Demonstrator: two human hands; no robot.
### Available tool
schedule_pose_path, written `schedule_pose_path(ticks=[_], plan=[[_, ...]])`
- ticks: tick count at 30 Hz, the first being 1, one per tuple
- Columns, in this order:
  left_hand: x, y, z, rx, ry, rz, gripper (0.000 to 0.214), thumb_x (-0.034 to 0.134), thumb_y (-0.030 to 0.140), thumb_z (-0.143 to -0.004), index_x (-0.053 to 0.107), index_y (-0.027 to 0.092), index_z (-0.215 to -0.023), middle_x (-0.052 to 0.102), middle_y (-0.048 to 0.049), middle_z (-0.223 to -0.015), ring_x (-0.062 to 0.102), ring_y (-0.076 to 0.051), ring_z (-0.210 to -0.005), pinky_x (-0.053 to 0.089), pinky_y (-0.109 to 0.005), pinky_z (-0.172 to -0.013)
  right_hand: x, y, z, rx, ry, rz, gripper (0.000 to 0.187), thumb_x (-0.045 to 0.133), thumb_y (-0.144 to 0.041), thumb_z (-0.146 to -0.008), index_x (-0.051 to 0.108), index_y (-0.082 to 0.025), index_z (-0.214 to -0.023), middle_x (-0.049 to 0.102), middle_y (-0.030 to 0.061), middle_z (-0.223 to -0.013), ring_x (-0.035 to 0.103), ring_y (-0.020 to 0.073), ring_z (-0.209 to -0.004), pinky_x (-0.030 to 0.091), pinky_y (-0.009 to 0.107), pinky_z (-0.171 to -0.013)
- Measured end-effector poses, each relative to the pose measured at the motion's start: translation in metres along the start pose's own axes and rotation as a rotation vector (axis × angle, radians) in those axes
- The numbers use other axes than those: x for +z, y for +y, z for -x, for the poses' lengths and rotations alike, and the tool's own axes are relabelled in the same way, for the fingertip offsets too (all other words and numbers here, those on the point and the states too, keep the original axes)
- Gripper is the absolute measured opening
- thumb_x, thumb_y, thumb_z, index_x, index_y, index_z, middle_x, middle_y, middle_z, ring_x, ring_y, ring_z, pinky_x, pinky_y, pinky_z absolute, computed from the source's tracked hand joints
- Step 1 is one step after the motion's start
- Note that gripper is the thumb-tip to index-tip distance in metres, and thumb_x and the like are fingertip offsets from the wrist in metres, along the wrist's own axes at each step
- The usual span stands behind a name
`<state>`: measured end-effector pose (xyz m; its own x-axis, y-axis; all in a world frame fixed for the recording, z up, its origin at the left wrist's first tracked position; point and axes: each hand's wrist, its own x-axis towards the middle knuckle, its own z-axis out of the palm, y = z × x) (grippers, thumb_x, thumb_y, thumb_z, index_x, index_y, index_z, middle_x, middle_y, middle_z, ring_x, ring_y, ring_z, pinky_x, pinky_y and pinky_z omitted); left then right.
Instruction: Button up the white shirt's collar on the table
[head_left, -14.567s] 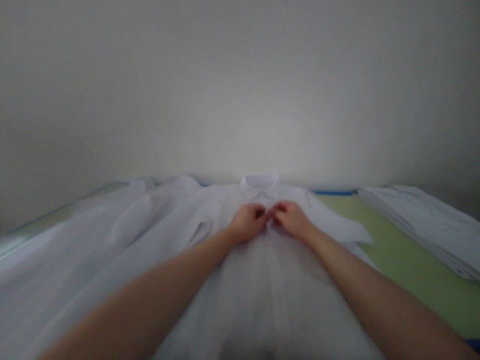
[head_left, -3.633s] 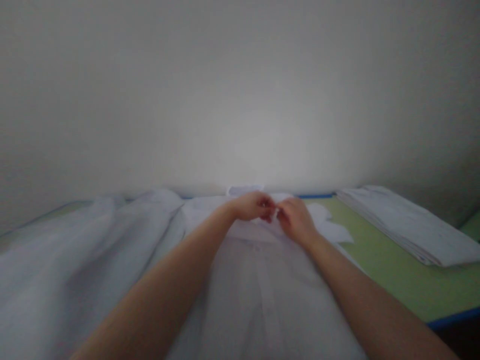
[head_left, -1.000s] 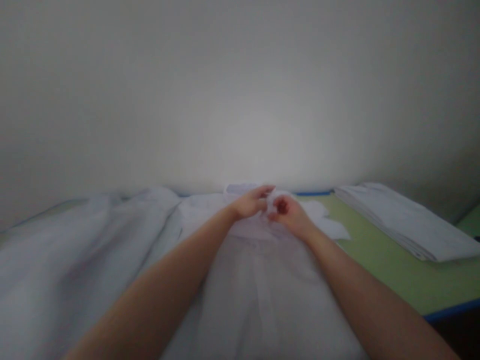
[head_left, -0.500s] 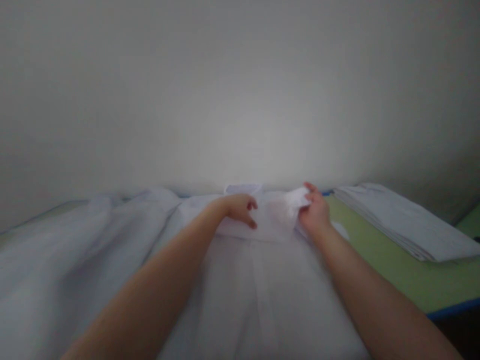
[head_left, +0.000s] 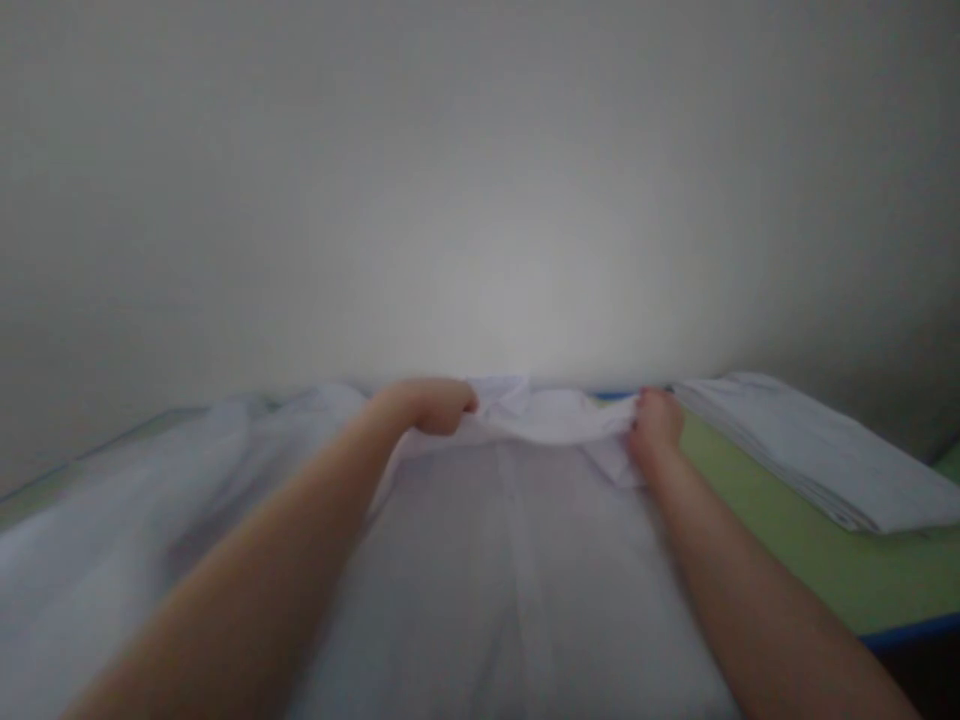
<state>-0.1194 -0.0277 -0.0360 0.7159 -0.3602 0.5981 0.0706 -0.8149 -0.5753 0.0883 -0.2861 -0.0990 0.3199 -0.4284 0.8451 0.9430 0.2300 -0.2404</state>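
Observation:
A white shirt [head_left: 450, 560] lies spread before me, its front placket running down the middle and its collar [head_left: 510, 388] at the far end. My left hand [head_left: 442, 405] is closed on the white fabric just left of the collar. On the other side, my right hand [head_left: 658, 425] grips the fabric near the right shoulder. Between the two hands a band of cloth is stretched and slightly lifted, sagging in the middle. Motion blur softens the fingers.
Folded white cloth [head_left: 832, 450] lies in a stack on the green tabletop [head_left: 795, 560] to the right. More loose white fabric [head_left: 135, 520] is heaped at the left. A blue edge [head_left: 911, 630] borders the table, and a plain wall [head_left: 480, 200] stands behind it.
My left hand has moved slightly left and closed on the fabric, its fingers having been apart. My right hand has shifted a little right and down, and the cloth band is now stretched between them.

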Motion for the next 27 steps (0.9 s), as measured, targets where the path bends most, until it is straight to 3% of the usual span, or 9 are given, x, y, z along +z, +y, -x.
schedule_pose_path(ticks=[4,8,10,13,15,19,21,24,27], plan=[[-0.017,-0.003,0.050,-0.130,0.009,-0.097,0.032,0.046,0.006,-0.051,0.066,0.018,-0.073,0.068,-0.0066,-0.079,0.056,-0.018,-0.065,0.040,-0.027,-0.063,0.016,-0.009,0.002,0.127,0.189,-0.240,0.030,0.043,-0.020,-0.053,0.052,-0.020,-0.082,0.048,0.0003,-0.064,0.044,0.0134,-0.058,0.034,0.024,-0.048],[-0.006,0.010,0.091,-0.209,-0.091,-0.100,0.023,0.055,0.009,-0.051,0.067,0.019,-0.068,0.066,-0.0061,-0.071,0.055,-0.018,-0.060,0.039,-0.028,-0.060,0.022,-0.019,0.011,-0.021,-0.068,-0.547,0.032,0.042,-0.021,-0.047,0.047,-0.020,-0.078,0.045,-0.0015,-0.067,0.044,0.0103,-0.057,0.036,0.022,-0.051],[0.003,0.019,0.103,-0.182,-0.219,-0.009,0.023,0.066,0.015,-0.046,0.067,0.021,-0.068,0.064,-0.0023,-0.063,0.053,-0.016,-0.054,0.039,-0.026,-0.058,0.019,-0.023,0.017,-0.053,-0.212,-0.604,0.028,0.043,-0.022,-0.048,0.047,-0.020,-0.075,0.042,-0.0016,-0.063,0.043,0.0103,-0.055,0.036,0.023,-0.050],[0.011,0.024,0.110,-0.097,-0.447,0.194,0.038,0.076,0.030,-0.041,0.070,0.025,-0.078,0.064,0.0011,-0.061,0.051,-0.013,-0.051,0.038,-0.023,-0.055,0.015,-0.025,0.020,-0.048,-0.306,-0.633,0.017,0.045,-0.029,-0.058,0.046,-0.022,-0.073,0.032,-0.0033,-0.053,0.036,0.0099,-0.046,0.030,0.024,-0.044],[0.014,0.015,0.104,-0.064,-0.445,0.274,0.039,0.074,0.039,-0.048,0.070,0.024,-0.084,0.065,-0.0002,-0.066,0.053,-0.014,-0.055,0.038,-0.022,-0.055,0.017,-0.023,0.017,-0.036,-0.320,-0.639,0.014,0.048,-0.034,-0.063,0.043,-0.022,-0.068,0.029,-0.0046,-0.050,0.032,0.0090,-0.043,0.027,0.023,-0.042],[0.024,-0.028,0.070,-0.092,-0.095,0.225,0.035,0.067,0.041,-0.059,0.069,0.019,-0.086,0.066,-0.0032,-0.074,0.055,-0.013,-0.061,0.038,-0.021,-0.057,0.034,-0.014,0.002,0.035,-0.296,-0.426,0.021,0.052,-0.035,-0.063,0.036,-0.021,-0.061,0.032,-0.0057,-0.048,0.033,0.0082,-0.042,0.030,0.022,-0.041],[0.032,-0.052,0.047,-0.167,0.014,0.241,0.032,0.064,0.039,-0.063,0.068,0.016,-0.085,0.066,-0.0049,-0.075,0.056,-0.012,-0.061,0.039,-0.020,-0.056,0.045,-0.010,-0.009,0.069,-0.301,-0.263,0.021,0.052,-0.036,-0.063,0.038,-0.021,-0.059,0.037,-0.0048,-0.047,0.037,0.0088,-0.043,0.034,0.023,-0.043],[0.045,-0.076,0.014,-0.320,0.025,0.413,0.031,0.058,0.037,-0.068,0.067,0.013,-0.086,0.067,-0.0069,-0.073,0.057,-0.013,-0.059,0.042,-0.020,-0.053,0.062,-0.006,-0.026,0.065,-0.353,-0.080,0.019,0.054,-0.033,-0.062,0.043,-0.019,-0.056,0.044,-0.0024,-0.047,0.042,0.0101,-0.045,0.037,0.025,-0.045],[0.054,-0.084,-0.013,-0.394,0.081,0.569,0.033,0.059,0.036,-0.069,0.065,0.011,-0.089,0.067,-0.0082,-0.073,0.058,-0.013,-0.058,0.044,-0.020,-0.052,0.074,-0.003,-0.043,0.025,-0.405,0.135,0.015,0.061,-0.028,-0.058,0.051,-0.017,-0.056,0.050,-0.0002,-0.048,0.048,0.0122,-0.050,0.038,0.025,-0.049]])
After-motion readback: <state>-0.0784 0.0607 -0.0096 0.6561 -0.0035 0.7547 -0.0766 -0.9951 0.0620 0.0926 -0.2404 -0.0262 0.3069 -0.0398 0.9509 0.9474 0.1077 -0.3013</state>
